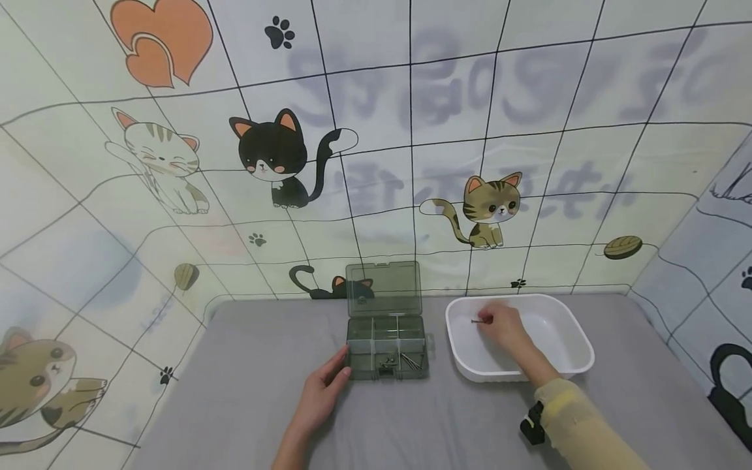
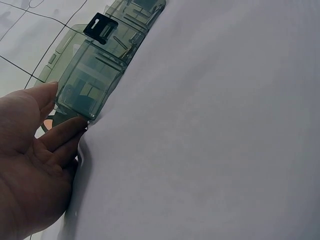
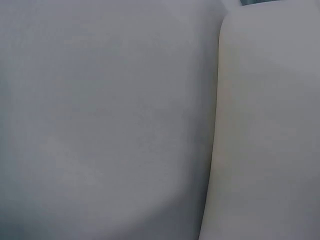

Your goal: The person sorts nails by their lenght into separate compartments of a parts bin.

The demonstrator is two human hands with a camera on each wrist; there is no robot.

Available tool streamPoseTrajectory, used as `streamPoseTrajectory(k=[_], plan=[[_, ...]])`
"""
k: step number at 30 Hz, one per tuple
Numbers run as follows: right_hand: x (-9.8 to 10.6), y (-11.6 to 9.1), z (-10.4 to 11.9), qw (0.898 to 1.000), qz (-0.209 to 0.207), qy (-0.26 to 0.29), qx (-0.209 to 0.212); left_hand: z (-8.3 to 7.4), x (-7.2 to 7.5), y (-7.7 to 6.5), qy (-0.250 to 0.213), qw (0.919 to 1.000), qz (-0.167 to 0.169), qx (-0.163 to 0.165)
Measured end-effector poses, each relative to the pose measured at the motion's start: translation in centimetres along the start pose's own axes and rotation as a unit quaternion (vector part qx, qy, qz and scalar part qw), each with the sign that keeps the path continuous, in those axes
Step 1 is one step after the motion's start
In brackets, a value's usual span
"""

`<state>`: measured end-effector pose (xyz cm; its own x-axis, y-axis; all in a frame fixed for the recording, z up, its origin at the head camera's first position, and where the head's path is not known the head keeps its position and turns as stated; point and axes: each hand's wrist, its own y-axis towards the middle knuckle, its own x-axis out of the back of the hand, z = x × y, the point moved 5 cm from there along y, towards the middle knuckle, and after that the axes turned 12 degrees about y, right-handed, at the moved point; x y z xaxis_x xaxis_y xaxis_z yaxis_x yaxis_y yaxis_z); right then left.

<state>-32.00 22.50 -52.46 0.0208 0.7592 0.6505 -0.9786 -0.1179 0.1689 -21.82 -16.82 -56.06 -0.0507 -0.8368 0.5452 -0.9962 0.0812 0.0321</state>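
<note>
In the head view a translucent green compartment box point(image 1: 385, 346) lies on the cloth with its lid point(image 1: 384, 290) raised. My left hand point(image 1: 317, 398) rests its fingers against the box's left side. The left wrist view has the thumb and fingertips at that end of the box. Several screws point(image 1: 411, 361) lie in the front compartments. Over the white tray point(image 1: 578, 346), my right hand point(image 1: 502, 324) pinches a thin screw point(image 1: 476, 321) that points left. The right wrist view misses the hand; it has the tray's outer wall point(image 3: 265, 125).
Grey cloth point(image 1: 252, 365) covers the table. A fabric wall printed with cats point(image 1: 273, 156) rises right behind the box and tray. The box's dark latch point(image 2: 101, 28) sticks out at its front. A black wrist device point(image 1: 533, 424) hangs at the right sleeve point(image 1: 578, 418).
</note>
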Motion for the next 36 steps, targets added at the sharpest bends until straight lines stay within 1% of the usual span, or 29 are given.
streamPoseTrajectory(k=[3, 5, 9, 12, 15, 21, 24, 30, 36], plan=[[-0.21, -0.05, 0.00, 1.000, 0.006, -0.011, -0.001, -0.03, 0.07, -0.01, -0.002, 1.0000, -0.001, -0.001], [-0.31, -0.05, -0.07, 1.000, 0.016, -0.020, -0.015, -0.03, 0.09, -0.03, -0.002, 1.0000, 0.000, -0.001], [-0.52, -0.02, -0.30, 0.997, 0.044, -0.031, -0.058, -0.07, 0.12, -0.06, 0.001, 1.0000, -0.001, -0.001], [-0.57, 0.00, -0.19, 0.996, 0.054, -0.033, -0.066, -0.17, 0.14, -0.06, 0.005, 0.9999, -0.004, -0.011], [-0.57, -0.02, -0.02, 0.996, 0.056, -0.040, -0.061, -0.24, 0.18, -0.07, 0.007, 0.9998, -0.006, -0.018], [-0.53, -0.09, 0.13, 0.996, 0.055, -0.047, -0.059, -0.18, 0.24, -0.01, 0.003, 1.0000, 0.000, -0.004], [-0.51, -0.11, 0.17, 0.996, 0.053, -0.046, -0.058, -0.17, 0.27, -0.01, 0.003, 1.0000, 0.003, -0.004], [-0.50, -0.08, 0.28, 0.996, 0.055, -0.058, -0.039, -0.26, 0.23, -0.03, 0.002, 1.0000, 0.001, -0.001], [-0.44, -0.16, 0.33, 0.996, 0.059, -0.057, -0.034, -0.30, 0.16, 0.04, 0.003, 1.0000, 0.001, 0.002]])
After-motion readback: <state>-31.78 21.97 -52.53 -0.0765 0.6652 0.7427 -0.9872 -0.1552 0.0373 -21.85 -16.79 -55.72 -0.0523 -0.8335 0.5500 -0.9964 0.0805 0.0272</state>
